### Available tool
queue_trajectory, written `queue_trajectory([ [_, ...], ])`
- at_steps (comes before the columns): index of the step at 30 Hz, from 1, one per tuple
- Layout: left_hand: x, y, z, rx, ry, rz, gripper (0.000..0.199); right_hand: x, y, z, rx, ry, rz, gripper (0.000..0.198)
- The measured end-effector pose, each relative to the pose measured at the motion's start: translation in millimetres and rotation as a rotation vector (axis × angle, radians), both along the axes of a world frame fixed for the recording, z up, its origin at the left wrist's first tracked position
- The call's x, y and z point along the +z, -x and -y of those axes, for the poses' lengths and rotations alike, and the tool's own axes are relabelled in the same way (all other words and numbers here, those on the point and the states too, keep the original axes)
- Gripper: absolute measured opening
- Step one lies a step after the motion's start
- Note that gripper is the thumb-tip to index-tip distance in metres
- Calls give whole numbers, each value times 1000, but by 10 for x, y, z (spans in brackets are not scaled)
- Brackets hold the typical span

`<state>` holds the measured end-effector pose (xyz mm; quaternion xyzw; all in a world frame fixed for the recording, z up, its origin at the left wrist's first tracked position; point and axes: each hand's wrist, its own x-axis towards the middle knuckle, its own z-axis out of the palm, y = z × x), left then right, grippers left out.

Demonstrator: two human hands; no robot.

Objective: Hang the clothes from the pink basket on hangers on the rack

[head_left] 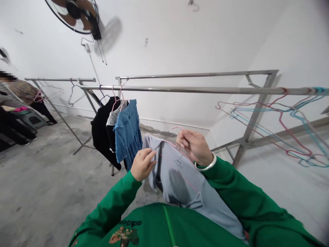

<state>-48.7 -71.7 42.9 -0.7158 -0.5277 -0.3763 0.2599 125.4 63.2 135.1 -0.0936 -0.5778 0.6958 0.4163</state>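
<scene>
A light grey-blue garment point(180, 171) hangs on a thin pink wire hanger point(170, 142) in front of my body. My right hand point(194, 145) is closed around the neck of the hanger, just below its hook, which sticks out above the fingers. My left hand point(142, 164) is at the garment's left shoulder, its fingers loosely stretched and its thumb apart from them. Its fingertips overlap the cloth in view; I cannot tell how firmly they touch it. A dark opening runs down the garment near these fingers.
A metal rail point(180, 90) crosses in front of me. On its left hang a blue ruffled top point(128, 128) and a black garment point(104, 120); on its right, several pink and blue wire hangers point(285, 116). Another rack point(61, 79) and a person point(25, 92) are farther left.
</scene>
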Motion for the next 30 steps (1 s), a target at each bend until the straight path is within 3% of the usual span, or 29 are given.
queue_trajectory([
  [4,-352,-55,348,-17,136,84,22,156,588,-283,-121,-2,-39,45],
  [9,-717,30,647,-27,256,244,16,421,1382,-588,-154,-80,-62,39],
  [13,-872,242,830,48,272,258,18,686,2020,-857,-272,-258,16,38],
  [18,-977,462,1021,28,303,372,20,972,2688,-1233,-495,-571,290,34],
  [25,-1113,724,1252,140,326,468,24,1146,3120,-1442,-753,-849,725,32],
  [30,-1169,796,1319,184,357,478,29,1132,3251,-1435,-861,-1036,864,39],
])
